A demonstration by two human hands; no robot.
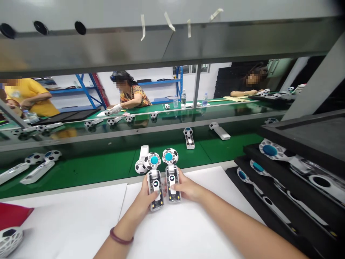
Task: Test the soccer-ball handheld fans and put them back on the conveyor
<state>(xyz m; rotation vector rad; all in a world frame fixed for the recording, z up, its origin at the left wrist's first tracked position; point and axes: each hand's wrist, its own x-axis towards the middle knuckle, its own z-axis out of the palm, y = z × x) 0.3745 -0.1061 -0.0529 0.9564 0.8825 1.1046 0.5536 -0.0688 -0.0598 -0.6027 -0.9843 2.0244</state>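
Observation:
My left hand (147, 197) is closed round the handle of a small hand-held fan (154, 180) with a soccer-ball patterned head and a blue hub, thumb on its front button. My right hand (186, 188) grips the handle of a second, matching fan (171, 175) right beside it, thumb pressed on its front. Both fans stand with their heads pointing away from me, over a white sheet (188, 223) on the bench. A third fan (142, 162) lies just behind the left one, at the edge of the green belt.
A green conveyor belt (102, 167) runs across ahead, carrying more fans (40, 167), (189, 137), (219, 131). Stacked black trays (280, 187) of fan parts stand at my right. A fan grille (9, 241) and a red object (12, 214) lie at lower left. Other people work across the line.

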